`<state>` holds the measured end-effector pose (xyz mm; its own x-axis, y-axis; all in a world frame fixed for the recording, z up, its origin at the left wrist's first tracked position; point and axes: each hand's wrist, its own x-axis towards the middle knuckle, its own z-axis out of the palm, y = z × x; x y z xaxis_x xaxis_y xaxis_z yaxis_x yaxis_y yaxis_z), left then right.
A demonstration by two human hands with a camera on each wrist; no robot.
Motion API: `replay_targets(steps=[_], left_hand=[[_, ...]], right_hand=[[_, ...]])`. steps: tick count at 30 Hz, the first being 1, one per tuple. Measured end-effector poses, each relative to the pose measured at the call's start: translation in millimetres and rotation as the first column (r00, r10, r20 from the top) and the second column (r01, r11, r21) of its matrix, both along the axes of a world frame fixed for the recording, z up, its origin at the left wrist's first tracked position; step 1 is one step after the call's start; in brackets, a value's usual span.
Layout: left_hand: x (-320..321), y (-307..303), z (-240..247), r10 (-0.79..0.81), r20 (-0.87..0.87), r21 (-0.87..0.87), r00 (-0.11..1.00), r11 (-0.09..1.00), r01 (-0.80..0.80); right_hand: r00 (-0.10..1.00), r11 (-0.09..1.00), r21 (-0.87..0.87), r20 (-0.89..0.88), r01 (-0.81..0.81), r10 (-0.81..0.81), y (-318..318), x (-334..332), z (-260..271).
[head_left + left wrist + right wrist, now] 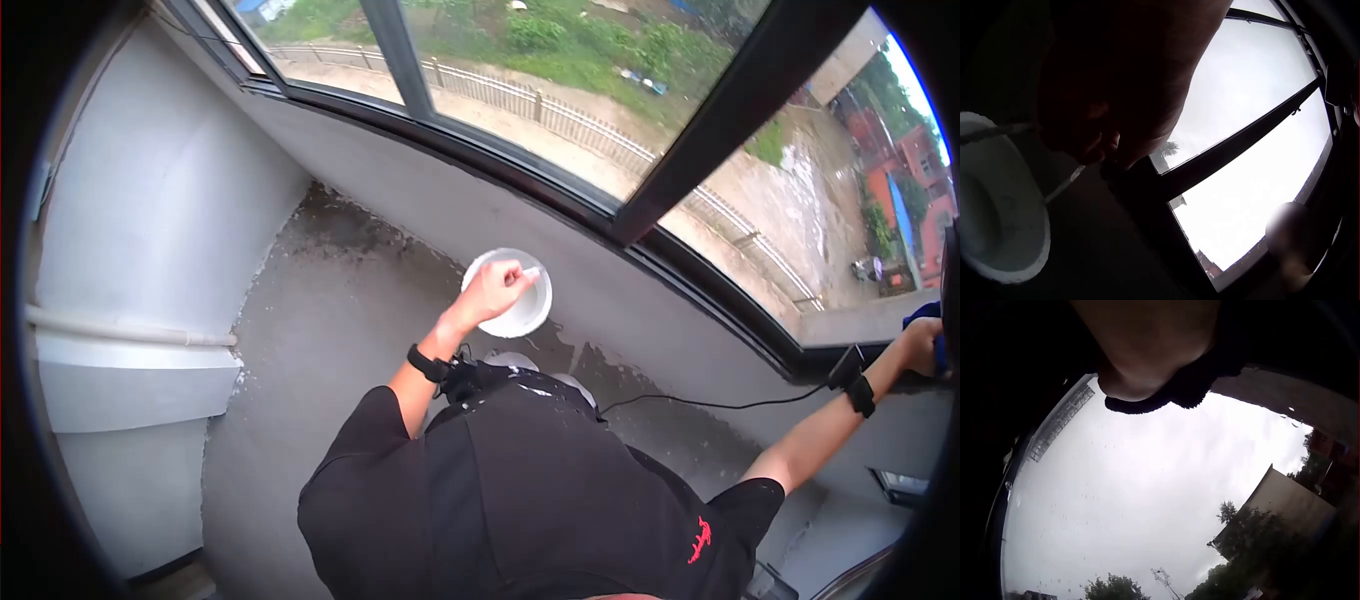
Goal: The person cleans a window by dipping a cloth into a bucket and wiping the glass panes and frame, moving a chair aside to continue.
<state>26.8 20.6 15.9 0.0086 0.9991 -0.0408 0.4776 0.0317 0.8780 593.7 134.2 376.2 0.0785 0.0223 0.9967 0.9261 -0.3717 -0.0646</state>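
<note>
A white bucket [520, 318] hangs from the left hand [493, 292], whose fingers curl round its handle in the head view. In the left wrist view the left hand [1116, 81] is dark above the bucket [1019, 219], with the thin handle [1065, 186] running up to the fingers. At the far right of the head view, the right hand [920, 345] holds a dark blue cloth [922, 314] by the window. The right wrist view shows the right hand [1147, 356] with the fuzzy cloth [1191, 384] against the bright window.
A dark window frame [510, 190] runs above the grey wall [430, 215]. A black cable [700, 404] stretches from the body to the right wrist. A white pipe [130, 330] lies along the left wall, beside the grey floor [290, 400].
</note>
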Motion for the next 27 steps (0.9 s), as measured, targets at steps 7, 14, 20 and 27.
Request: replay_targets(steps=[7, 14, 20, 27], left_hand=[[15, -1, 19, 0.06, 0.053, 0.029, 0.997, 0.998, -0.062], [21, 0, 23, 0.046, 0.049, 0.051, 0.998, 0.998, -0.049], [23, -2, 13, 0.036, -0.005, -0.013, 0.999, 0.999, -0.036], [29, 0, -5, 0.016, 0.0, 0.001, 1.0, 1.0, -0.016]], right_hand=[[0.972, 0.841, 0.489, 0.157, -0.232, 0.177, 32, 53, -53], [0.843, 0.857, 0.141, 0.316, -0.496, 0.435, 46, -169, -156], [0.706, 0.71, -0.09, 0.073, -0.698, 0.704, 47, -273, -269], [0.635, 0.667, -0.515, 0.272, -0.538, 0.723, 20, -196, -291]])
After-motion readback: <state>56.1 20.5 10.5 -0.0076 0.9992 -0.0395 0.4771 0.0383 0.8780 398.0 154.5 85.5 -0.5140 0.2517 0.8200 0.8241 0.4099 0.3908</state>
